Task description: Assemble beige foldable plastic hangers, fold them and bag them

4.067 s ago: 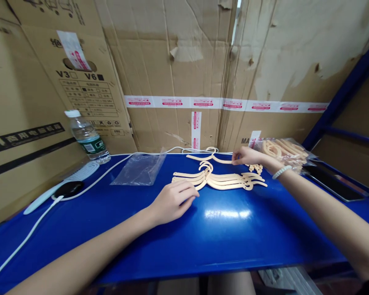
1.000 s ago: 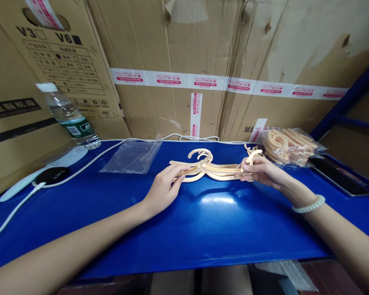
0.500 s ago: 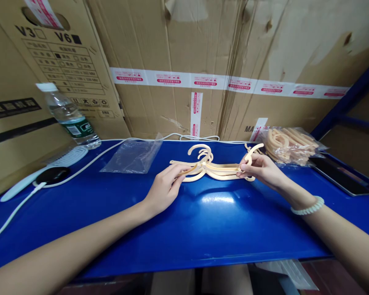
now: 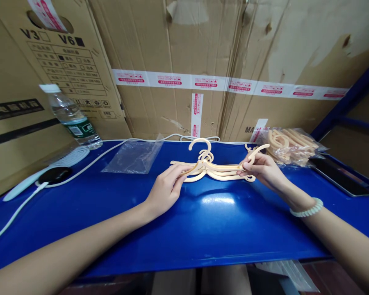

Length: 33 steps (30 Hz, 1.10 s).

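Observation:
Several beige hangers lie together on the blue table (image 4: 160, 246), their hooks pointing toward the back. The uppermost hanger (image 4: 223, 167) is raised a little over the others. My left hand (image 4: 167, 186) pinches its left arm between thumb and fingers. At the right, my right hand (image 4: 264, 170) grips the other end of this hanger, and a curved beige piece sticks up past the fingers. Beneath it, the lower hangers (image 4: 226, 178) show their hooks and arms, partly covered by the top one and my hands.
A clear bag of beige hanger parts (image 4: 290, 143) sits back right, beside a dark phone-like slab (image 4: 341, 176). An unfolded clear bag (image 4: 130, 157) lies left of the hangers. Farther left are a water bottle (image 4: 76, 119), a pale hairbrush (image 4: 63, 159), a black puck (image 4: 54, 175) and a white cable.
The top hanger has tilted, its hook rising slightly and its arm turning flatter to view. The curved piece at my right hand has swung a little to the right. Both hands keep their hold.

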{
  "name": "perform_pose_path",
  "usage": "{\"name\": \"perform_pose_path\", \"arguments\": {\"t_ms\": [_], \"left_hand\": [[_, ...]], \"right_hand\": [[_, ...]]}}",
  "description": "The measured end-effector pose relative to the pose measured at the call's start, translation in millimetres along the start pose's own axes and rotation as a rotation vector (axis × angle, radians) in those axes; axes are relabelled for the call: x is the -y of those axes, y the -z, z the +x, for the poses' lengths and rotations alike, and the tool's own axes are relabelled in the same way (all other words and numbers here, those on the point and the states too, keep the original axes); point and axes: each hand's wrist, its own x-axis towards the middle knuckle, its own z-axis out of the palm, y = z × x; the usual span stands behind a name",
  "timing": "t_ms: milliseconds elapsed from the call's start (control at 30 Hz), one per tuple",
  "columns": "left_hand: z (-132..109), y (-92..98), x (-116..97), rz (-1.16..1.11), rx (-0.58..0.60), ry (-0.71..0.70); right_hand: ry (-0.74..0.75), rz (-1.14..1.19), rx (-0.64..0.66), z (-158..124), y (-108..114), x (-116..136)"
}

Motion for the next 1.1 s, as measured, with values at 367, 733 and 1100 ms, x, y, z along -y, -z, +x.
{"name": "perform_pose_path", "arguments": {"t_ms": [367,733,1100], "left_hand": [[1,0.1,2,0.052,-0.043,-0.008],[0,1.6,3,0.085,-0.03,-0.058],[1,1.3,4,0.104,-0.061,-0.102]], "right_hand": [[-0.136,0.143,0.094,-1,5,9],[-0.192,0.115,0.129,3,10,-2],[-0.24,0.131,0.133,3,12,-2]]}}
